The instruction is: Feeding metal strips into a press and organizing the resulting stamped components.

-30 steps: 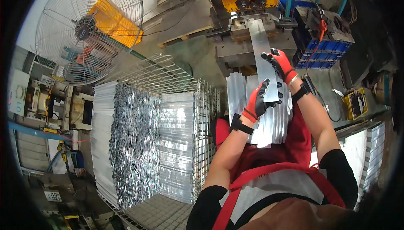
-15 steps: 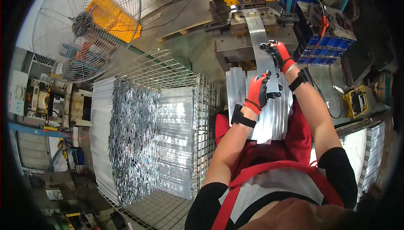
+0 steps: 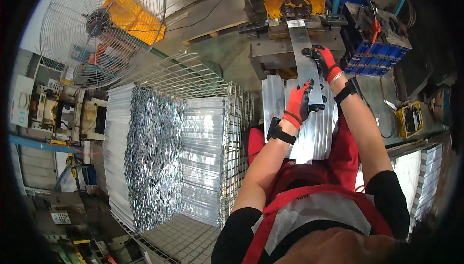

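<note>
Upper left: large wire-guard fan (image 3: 99, 25) | centre left: wire-mesh cage (image 3: 193, 78) | upper centre: grey concrete floor (image 3: 220, 51)

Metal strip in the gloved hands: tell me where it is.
In the head view, upper right: the metal strip runs from the yellow-topped press toward the person, held by the left hand and right hand.

A metal workshop: a stamping press (image 3: 295, 3), stacked metal strips (image 3: 203, 157), a wire cage (image 3: 237, 133), a big fan (image 3: 101, 27).

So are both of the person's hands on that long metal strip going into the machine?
Yes, the left hand grips the near end of the metal strip while the right hand holds it farther up, near the press.
</note>
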Available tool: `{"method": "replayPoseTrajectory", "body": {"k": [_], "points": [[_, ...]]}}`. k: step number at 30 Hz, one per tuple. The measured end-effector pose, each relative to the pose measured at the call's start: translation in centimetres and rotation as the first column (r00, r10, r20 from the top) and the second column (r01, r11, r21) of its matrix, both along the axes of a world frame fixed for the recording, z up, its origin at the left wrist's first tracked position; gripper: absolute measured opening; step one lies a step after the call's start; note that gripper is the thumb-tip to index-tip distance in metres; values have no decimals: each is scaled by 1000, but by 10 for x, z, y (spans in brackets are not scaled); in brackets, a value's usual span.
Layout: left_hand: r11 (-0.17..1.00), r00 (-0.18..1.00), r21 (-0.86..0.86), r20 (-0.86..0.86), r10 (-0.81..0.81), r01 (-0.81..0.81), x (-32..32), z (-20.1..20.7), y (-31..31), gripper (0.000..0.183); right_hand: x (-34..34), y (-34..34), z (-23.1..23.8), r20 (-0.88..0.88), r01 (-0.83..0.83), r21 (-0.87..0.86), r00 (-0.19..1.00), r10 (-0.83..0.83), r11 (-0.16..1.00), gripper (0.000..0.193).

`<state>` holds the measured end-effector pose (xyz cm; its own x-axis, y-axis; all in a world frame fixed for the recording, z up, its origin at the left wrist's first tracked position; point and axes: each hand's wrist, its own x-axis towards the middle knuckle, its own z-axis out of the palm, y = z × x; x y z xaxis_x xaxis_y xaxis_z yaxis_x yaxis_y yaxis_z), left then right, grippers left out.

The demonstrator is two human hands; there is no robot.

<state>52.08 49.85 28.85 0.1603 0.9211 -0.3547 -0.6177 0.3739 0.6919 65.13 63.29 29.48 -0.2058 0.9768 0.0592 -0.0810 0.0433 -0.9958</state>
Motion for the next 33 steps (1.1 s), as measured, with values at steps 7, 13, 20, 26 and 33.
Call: {"method": "replayPoseTrajectory", "body": {"k": [7, 13, 20, 26, 33], "points": [[952, 934, 165, 211, -289, 258, -14, 7, -6, 33, 7, -1, -6, -92, 38, 33, 995, -35, 999, 14], [911, 615, 143, -776, -140, 388, -71, 16, -54, 25, 15, -92, 75, 641, -112, 726, 467, -609, 678, 47], [791, -176, 226, -906, 385, 569, -85, 79, -59, 49, 39, -120, 83, 846, -685, 510, 288, -449, 521, 41], [749, 268, 658, -737, 621, 72, -91, 58, -35, 68, 39, -103, 71, 502, 0, 287, 852, -151, 958, 26], [944, 944, 102, 75, -321, 313, -38, -26, -32, 50, 13, -37, 27, 243, 158, 166, 950, -195, 973, 24]]}}
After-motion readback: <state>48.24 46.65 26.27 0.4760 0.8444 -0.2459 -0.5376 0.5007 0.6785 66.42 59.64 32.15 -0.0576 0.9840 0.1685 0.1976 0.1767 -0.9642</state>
